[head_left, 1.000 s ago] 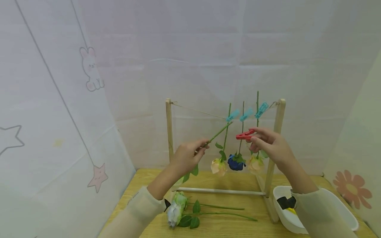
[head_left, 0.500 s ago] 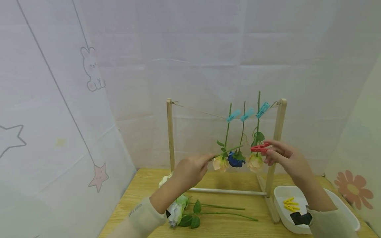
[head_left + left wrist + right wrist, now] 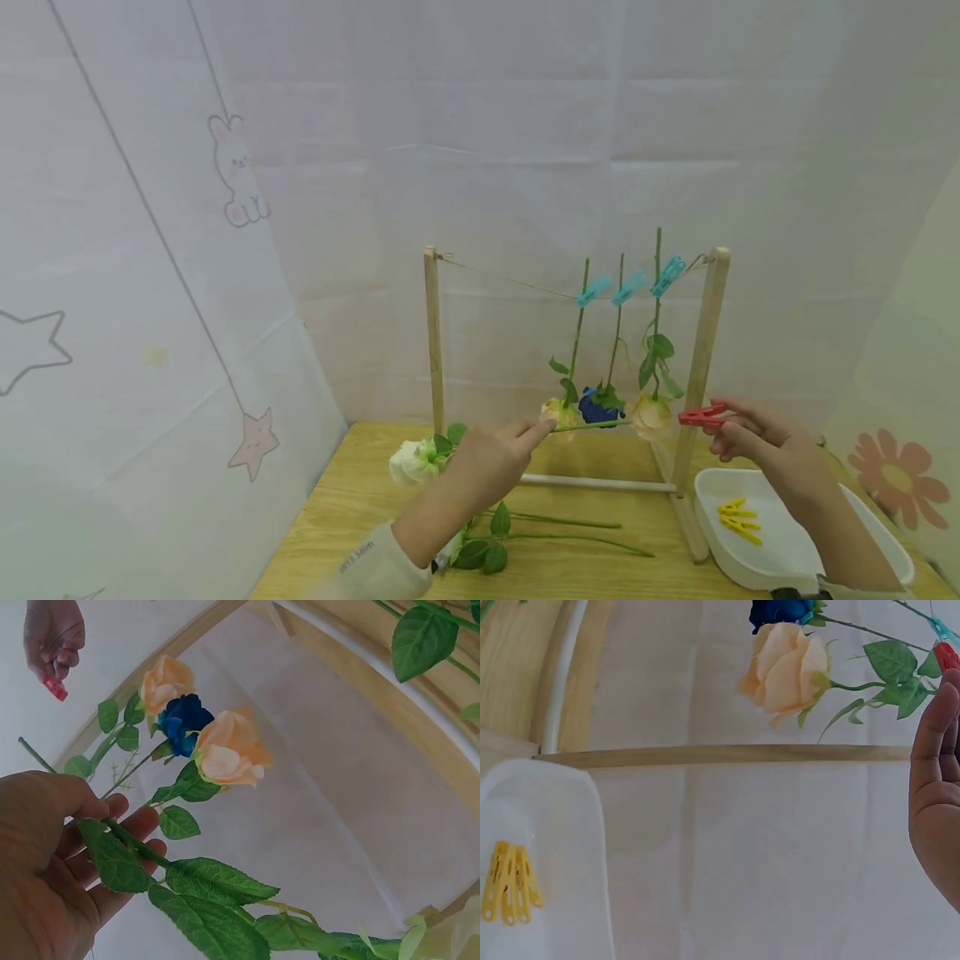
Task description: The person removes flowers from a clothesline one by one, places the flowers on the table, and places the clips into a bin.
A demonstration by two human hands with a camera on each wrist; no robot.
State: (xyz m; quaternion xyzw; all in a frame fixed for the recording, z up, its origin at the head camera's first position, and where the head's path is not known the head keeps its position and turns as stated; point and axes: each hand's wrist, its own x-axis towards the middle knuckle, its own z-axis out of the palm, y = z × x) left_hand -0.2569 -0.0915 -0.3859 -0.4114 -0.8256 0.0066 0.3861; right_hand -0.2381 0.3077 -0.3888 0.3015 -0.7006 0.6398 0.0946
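Your wood-grained table (image 3: pixel 592 577) stretches beneath both hands. Two green-stemmed flowers (image 3: pixel 474 554) lie on it, below your left hand (image 3: pixel 487 458); beyond your hands stands a wooden frame (image 3: pixel 706 342); a white basin (image 3: pixel 783 546) sits below your right hand (image 3: pixel 776 450).

Below the left hand (image 3: pixel 491 458), its forearm (image 3: pixel 437 518) mostly hides the heads (image 3: pixel 453 546) of 2 lying flowers (image 3: pixel 495 557); the sleeve print (image 3: pixel 356 557) is unreadable.

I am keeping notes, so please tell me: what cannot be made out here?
Head view: lying flowers, blooms mostly hidden by the left forearm.
Head view: left sleeve's print, too small to read.
Left wrist view: held flower's bloom, cut off at the lower right.
Right wrist view: red clothespin, cut off by the right edge.
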